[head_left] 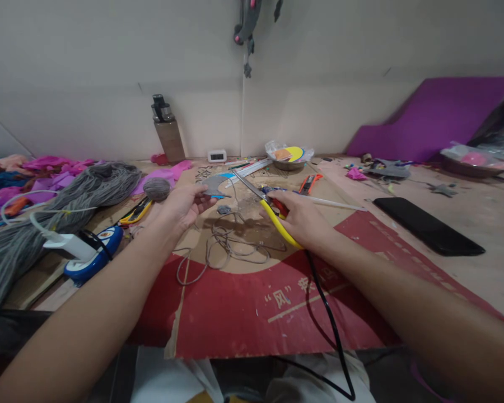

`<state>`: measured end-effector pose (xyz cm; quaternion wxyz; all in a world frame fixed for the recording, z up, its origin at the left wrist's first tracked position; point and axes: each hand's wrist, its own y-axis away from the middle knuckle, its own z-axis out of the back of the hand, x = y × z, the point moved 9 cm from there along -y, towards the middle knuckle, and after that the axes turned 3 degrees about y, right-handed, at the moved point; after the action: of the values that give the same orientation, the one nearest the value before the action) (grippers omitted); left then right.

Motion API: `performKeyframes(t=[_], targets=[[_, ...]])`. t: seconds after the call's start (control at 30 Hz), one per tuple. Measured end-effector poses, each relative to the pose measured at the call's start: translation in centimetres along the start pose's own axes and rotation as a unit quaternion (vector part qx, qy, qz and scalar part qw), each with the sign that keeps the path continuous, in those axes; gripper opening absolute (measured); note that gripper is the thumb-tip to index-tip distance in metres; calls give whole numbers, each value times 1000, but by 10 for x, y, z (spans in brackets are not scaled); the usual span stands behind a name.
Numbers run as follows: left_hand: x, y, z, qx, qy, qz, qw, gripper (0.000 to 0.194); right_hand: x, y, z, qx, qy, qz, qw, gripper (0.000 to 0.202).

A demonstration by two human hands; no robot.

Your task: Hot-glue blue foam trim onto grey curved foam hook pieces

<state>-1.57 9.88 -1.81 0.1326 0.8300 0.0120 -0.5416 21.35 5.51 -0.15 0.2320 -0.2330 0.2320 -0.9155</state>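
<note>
My left hand (187,204) pinches a small grey crescent-shaped piece (217,184), with a bit of blue showing at its edge. In my right hand (296,215) are yellow-handled scissors (275,221), whose blades point up and left toward the grey piece. A red and black handle also shows within the right hand, and a black cord hangs below that hand. Loose grey cord (222,243) lies in loops on the cardboard (235,319) below and between the hands. A small grey knotted piece (224,209) rests just under the crescent.
Grey yarn (105,184), a yarn ball (157,189) and a blue power strip (94,260) lie left. A bottle (169,137), small clock (217,156) and bowl (289,164) stand behind. An orange cutter (309,184), black phone (428,225) and purple sheet (428,120) are right.
</note>
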Motion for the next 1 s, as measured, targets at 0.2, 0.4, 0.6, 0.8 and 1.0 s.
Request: performKeyframes(t=[0.2,0.4,0.6,0.8,1.0], targets=[[-7,2,-4,44,-29,-59,997,9,-4,-1,1,-8,-8,1,1000,31],[-13,4,-3,43,-40,-92,994,9,2,1,1,2,42,14,999,34],[-17,7,-7,53,-47,-108,992,9,15,5,-3,30,85,50,995,46],[-20,10,-6,44,-68,-118,990,9,17,4,0,30,124,48,991,47],[-22,13,-8,43,-77,-122,989,11,20,4,3,21,168,56,984,45]])
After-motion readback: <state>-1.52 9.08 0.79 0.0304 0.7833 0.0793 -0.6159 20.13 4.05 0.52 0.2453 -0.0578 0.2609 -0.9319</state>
